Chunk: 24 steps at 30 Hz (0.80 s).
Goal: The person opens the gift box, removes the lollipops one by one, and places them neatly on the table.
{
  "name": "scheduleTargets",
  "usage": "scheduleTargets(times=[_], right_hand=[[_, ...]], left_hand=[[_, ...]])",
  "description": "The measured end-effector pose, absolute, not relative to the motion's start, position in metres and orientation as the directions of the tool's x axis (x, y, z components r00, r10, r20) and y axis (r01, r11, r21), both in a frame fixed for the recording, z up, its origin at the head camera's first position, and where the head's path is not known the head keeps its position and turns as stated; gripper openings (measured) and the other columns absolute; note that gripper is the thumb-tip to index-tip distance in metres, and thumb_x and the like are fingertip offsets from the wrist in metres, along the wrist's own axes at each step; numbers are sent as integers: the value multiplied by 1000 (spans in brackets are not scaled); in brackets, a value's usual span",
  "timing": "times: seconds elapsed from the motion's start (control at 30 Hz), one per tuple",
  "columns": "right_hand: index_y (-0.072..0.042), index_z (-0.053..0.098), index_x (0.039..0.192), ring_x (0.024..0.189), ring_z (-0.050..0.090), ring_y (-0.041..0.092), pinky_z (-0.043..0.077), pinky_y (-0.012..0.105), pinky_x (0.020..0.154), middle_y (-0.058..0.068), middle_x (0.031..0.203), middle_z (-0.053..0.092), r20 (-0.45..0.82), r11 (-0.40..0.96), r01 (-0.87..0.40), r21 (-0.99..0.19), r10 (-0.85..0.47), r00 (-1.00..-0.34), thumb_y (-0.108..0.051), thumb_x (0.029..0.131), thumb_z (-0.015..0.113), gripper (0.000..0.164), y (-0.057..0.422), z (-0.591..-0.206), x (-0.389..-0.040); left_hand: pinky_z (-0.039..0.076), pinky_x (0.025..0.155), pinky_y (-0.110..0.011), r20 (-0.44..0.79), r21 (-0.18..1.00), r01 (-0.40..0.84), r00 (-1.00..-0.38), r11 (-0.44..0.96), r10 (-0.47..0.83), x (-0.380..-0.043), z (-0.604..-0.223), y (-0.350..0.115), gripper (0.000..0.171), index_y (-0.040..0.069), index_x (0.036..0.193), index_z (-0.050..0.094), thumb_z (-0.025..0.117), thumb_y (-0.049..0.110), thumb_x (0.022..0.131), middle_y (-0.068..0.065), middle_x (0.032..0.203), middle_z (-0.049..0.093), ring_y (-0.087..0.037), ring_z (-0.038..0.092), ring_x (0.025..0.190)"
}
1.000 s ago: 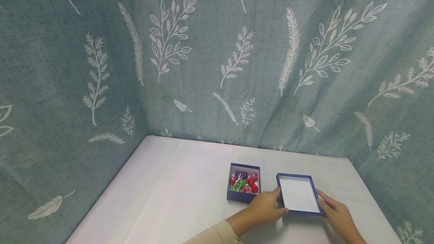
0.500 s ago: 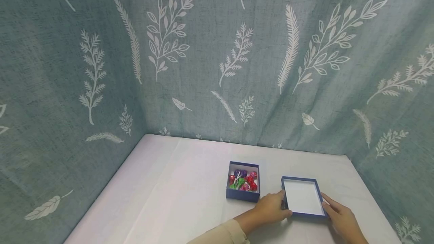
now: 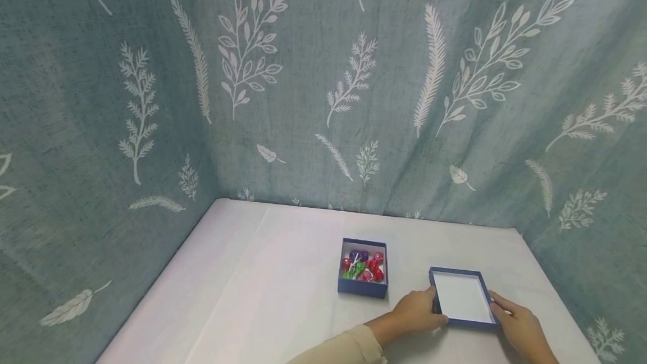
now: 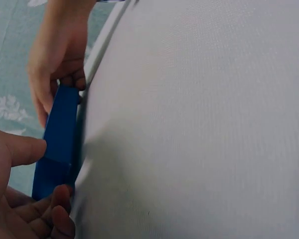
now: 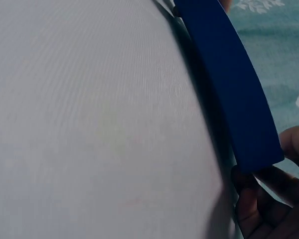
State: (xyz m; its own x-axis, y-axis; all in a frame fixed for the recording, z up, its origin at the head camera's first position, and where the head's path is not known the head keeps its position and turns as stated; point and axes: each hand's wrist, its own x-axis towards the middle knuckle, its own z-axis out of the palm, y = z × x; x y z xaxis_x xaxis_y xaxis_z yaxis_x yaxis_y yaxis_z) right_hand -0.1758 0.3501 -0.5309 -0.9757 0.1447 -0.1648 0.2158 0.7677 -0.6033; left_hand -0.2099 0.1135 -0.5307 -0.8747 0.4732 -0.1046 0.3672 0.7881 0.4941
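A square blue box lid [image 3: 463, 296] with a white inside lies hollow side up between both hands, close over the table. My left hand [image 3: 417, 312] grips its left side, thumb at the near left corner. On the opposite side, my right hand [image 3: 522, 323] holds the near right corner. Both wrist views show the lid's blue outer wall [image 4: 61, 124] between thumb and fingers. To the left stands an open blue box [image 3: 363, 287], holding several wrapped lollipops [image 3: 373, 265] in red, green and purple, with a few white sticks showing.
A white cloth-covered table [image 3: 263, 274] lies under everything. Blue-green curtains [image 3: 313, 89] with white leaf patterns hang behind it and along both sides. The open box stands just left of my left hand.
Both hands have carried the lid to the right and slightly toward me, away from the box. The box of lollipops stays in place; the view shifts slightly.
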Motion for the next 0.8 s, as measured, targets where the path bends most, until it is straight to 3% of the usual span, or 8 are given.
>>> scheduleTargets(times=[0.63,0.8], right_hand=[[6,55,130,116,41,60,35,68,89,36,127,50,-163,808,242,-537,182,-970,-27,99,50,45,358,-533,-178],[9,55,128,109,50,55,41,64,86,33,118,58,-134,815,226,-533,183,-974,-23,98,52,44,356,-534,-182]], left_hand=[[44,95,-26,-131,440,394,-861,807,491,-209,-533,124,67,10,139,52,67,49,87,1,127,62,-11,56,117],[46,90,-25,-142,413,411,-853,813,503,-211,-531,125,65,12,138,54,66,50,87,2,121,63,-10,59,110]])
